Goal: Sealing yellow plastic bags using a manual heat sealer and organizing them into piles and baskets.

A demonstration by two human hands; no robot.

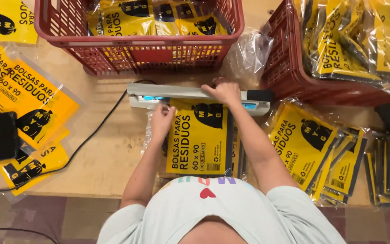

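Two bare hands work at a long grey bar-shaped heat sealer (195,92) near the far edge of the pale wooden counter (109,158). The right hand (224,90) presses flat on the sealer's arm, fingers spread. The left hand (162,119) pinches the glossy clear plastic of a flat yellow-and-black bag packet (199,140) lying just before the sealer. Two red lattice plastic crates (136,49) stand behind; a black cable (86,140) trails toward the left edge.

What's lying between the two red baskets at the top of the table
In the head view, a crumpled clear plastic bag lies between the left red basket and the right red basket.
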